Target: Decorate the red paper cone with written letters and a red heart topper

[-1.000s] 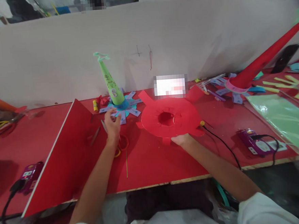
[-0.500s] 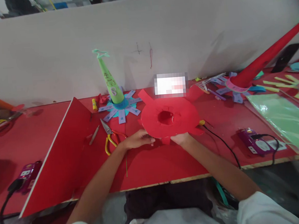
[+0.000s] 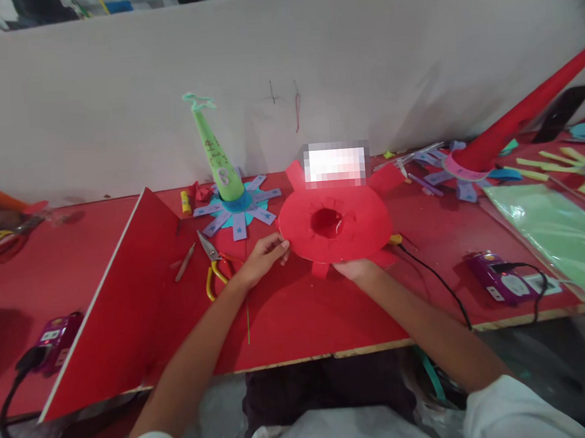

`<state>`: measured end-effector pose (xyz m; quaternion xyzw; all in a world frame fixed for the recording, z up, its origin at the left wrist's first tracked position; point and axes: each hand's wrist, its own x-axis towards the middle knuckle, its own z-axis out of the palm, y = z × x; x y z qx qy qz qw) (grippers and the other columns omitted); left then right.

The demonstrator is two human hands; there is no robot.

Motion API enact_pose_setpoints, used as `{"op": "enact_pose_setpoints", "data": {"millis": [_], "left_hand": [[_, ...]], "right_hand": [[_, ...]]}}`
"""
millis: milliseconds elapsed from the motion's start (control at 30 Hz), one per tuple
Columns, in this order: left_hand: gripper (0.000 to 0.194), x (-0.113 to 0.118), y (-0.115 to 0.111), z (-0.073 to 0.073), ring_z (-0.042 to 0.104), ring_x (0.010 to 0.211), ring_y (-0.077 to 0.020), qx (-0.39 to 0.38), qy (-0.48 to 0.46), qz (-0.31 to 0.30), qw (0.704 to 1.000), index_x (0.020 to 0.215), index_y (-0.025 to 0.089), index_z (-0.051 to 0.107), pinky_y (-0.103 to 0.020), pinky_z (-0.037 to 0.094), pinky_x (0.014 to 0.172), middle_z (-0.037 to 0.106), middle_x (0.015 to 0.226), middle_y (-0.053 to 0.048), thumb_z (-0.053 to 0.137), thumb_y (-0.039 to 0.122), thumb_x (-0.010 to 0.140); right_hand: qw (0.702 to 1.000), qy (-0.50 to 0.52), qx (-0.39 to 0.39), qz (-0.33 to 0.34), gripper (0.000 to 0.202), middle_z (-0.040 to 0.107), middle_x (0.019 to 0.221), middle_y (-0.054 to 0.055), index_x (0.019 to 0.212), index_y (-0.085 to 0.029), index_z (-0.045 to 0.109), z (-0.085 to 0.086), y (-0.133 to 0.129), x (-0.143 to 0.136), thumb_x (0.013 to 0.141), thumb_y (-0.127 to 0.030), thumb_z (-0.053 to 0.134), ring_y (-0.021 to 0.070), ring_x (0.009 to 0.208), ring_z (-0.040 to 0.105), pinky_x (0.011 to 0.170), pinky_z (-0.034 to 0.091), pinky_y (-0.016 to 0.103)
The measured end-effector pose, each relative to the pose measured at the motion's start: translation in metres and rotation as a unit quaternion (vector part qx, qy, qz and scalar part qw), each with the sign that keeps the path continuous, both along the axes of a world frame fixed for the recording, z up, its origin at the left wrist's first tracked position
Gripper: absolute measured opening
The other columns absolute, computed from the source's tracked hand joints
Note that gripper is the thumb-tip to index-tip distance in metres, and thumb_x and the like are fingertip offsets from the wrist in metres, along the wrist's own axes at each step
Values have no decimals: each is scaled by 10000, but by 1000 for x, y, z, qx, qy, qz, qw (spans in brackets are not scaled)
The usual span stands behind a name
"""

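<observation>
A red paper ring with tabs (image 3: 293, 229), with a round hole in its middle and paper strips sticking out around it, is tilted towards me above the table. My right hand (image 3: 356, 270) holds it from below at the near edge; its fingers are hidden under the paper. Beside the ring's left edge is my left hand (image 3: 265, 255), its fingers loosely bent and thumb apart, with nothing visible in it. Just left of that hand lie yellow-handled scissors (image 3: 214, 264). Farther back stands a green paper cone hat (image 3: 220, 164) with purple strips around its base.
A folded red board (image 3: 123, 304) stands at left, beside a pen-like tool (image 3: 185, 262). A glue stick (image 3: 186, 203) stands behind. Purple power boxes (image 3: 500, 278) with black cables sit at both sides. A red cone (image 3: 530, 112) and green plastic-covered sheets (image 3: 559, 234) lie right. A white partition (image 3: 129, 110) rises behind.
My left hand has moved up and slightly left, to the left edge of the red paper ring. The ring has turned a little, its strips shifting, while my right hand stays beneath it.
</observation>
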<state>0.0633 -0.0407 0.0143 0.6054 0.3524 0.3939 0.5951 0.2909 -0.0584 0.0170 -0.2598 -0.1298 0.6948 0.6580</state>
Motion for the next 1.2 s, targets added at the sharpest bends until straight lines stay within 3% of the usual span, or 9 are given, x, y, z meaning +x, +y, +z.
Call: {"op": "enact_pose_setpoints", "data": {"millis": [133, 233, 367, 533, 633, 767, 967, 1200], "left_hand": [[556, 1, 5, -9, 625, 687, -134, -31, -41, 52, 997, 1137, 204, 703, -268, 505, 676, 684, 826, -15, 765, 706, 906], [591, 1, 6, -11, 623, 679, -127, -57, -97, 81, 990, 1202, 233, 692, -280, 529, 703, 683, 837, 0, 857, 667, 837], [558, -1, 7, -9, 574, 629, -96, -75, -167, 109, 977, 1066, 228, 718, -246, 472, 635, 675, 793, 20, 993, 557, 709], [505, -3, 5, -3, 585, 648, -101, -73, -181, 109, 975, 870, 208, 686, -241, 457, 623, 682, 777, 10, 1010, 548, 684], [540, -4, 3, -1, 625, 666, -108, -82, -185, 102, 974, 901, 213, 687, -245, 486, 640, 705, 815, 3, 1019, 564, 659], [660, -6, -2, -2, 677, 718, -134, -79, -160, 75, 981, 1100, 230, 723, -287, 553, 723, 745, 890, -17, 1013, 610, 644], [566, 0, -7, -12, 746, 797, -218, -78, -58, 27, 995, 915, 141, 803, -345, 594, 780, 811, 898, -106, 1009, 596, 648], [551, 8, -12, -14, 777, 921, -253, -84, -46, 51, 994, 952, 170, 849, -387, 611, 891, 837, 960, -94, 951, 653, 708]], "right_hand": [[999, -20, 14, 26, 270, 800, 1361, -14, 1156, -389, 777, 8, -5, 4, 959, -538, 666, 240, 1275, 749, 1134, 607, 480], [999, -28, 10, 31, 282, 792, 1383, -14, 1125, -398, 784, 6, -7, 4, 934, -580, 685, 271, 1275, 754, 1101, 631, 505], [1000, -24, 5, 17, 308, 790, 1388, -23, 1165, -393, 772, -3, -5, 3, 935, -574, 678, 254, 1250, 766, 1082, 643, 482], [999, -38, -13, 19, 261, 827, 1287, -28, 1124, -379, 769, -3, -2, 0, 904, -515, 734, 226, 1140, 798, 1045, 660, 444], [999, -42, -15, 11, 270, 842, 1221, -42, 1116, -355, 765, 1, -1, -5, 897, -513, 761, 208, 1123, 794, 1101, 627, 433], [999, -45, -15, 1, 256, 842, 1218, -54, 1078, -352, 752, 2, -2, -8, 928, -556, 717, 209, 1156, 783, 1191, 557, 475], [999, -46, -11, 20, 281, 826, 1281, -8, 1103, -352, 752, -2, -6, -8, 929, -566, 699, 246, 1277, 749, 1213, 530, 512], [999, -30, -21, 27, 250, 840, 1236, -1, 1076, -365, 763, -10, -7, -10, 914, -551, 722, 252, 1248, 763, 1203, 535, 499]]}}
